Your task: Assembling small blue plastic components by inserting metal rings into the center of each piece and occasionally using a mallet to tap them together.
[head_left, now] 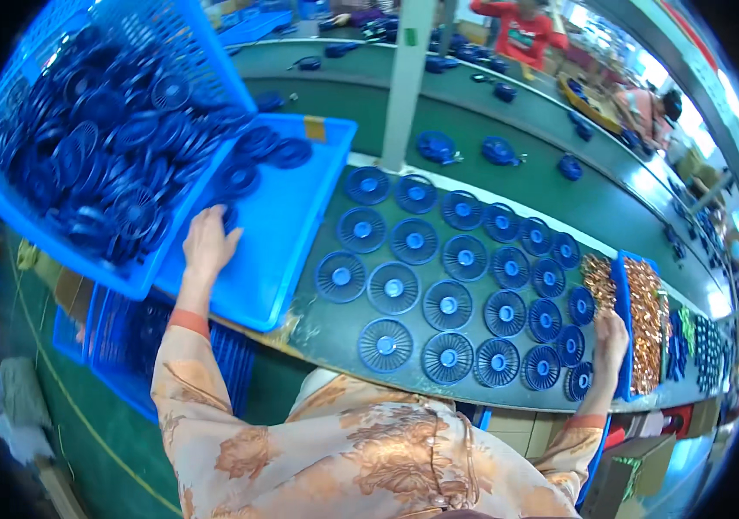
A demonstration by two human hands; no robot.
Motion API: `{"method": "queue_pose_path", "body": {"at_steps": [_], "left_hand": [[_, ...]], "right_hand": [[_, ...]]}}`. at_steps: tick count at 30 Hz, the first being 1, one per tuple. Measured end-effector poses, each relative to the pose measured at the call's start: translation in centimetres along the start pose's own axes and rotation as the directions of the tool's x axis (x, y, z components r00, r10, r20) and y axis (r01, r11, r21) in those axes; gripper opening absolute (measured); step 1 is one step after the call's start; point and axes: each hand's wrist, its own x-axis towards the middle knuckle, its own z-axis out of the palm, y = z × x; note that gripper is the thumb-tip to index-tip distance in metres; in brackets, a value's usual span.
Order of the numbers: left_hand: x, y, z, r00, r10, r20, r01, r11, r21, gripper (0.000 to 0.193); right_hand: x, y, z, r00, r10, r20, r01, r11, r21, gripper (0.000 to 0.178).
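blue grilles, left hand thumb-spread at one, right hand at copper pieces, grip impossible to tell

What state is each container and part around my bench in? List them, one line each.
Blue crate: open, heaped with grilles
Blue tray: partly filled
Bench grilles: laid out in rows
Loose copper-coloured pieces: heaped beside the bin
Blue bin: open, filled with copper-coloured pieces
Conveyor parts: lying spaced apart
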Motion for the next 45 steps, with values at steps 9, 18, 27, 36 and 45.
{"method": "queue_pose_path", "body": {"at_steps": [9, 18, 27, 36, 45], "left_hand": [[1.0, 0.8, 0.7, 0.988, -0.091, 0.127, 0.079, 0.992, 0.1, 0.031], [-5.5, 9.8, -4.7, 0.996, -0.069, -0.065, -0.041, 0.3, -0.953, 0.027], [-14.5, 17.4, -2.8, 0.869, 0.258, 0.423, 0.488, -0.304, -0.818, 0.008], [-14.8, 20.1, -1.7, 0.81, 0.32, 0.491, 0.586, -0.44, -0.68, 0.021], [-15.3, 20.7, -1.4, 0.822, 0.273, 0.501, 0.57, -0.411, -0.712, 0.027]], "right_hand": [[-12.4, -6.9, 16.1, 0.936, 0.183, 0.302, -0.196, 0.981, 0.01, 0.013], [-18.2, -8.5, 24.9, 0.671, 0.198, 0.715, -0.483, 0.848, 0.218, 0.026], [-20.3, -9.7, 27.1, 0.684, 0.128, 0.718, -0.325, 0.935, 0.143, 0.031], [-21.3, -10.4, 29.2, 0.666, -0.08, 0.742, -0.063, 0.985, 0.162, 0.039], [-21.1, -10.3, 30.6, 0.546, -0.427, 0.72, 0.599, 0.8, 0.021, 0.031]]}}
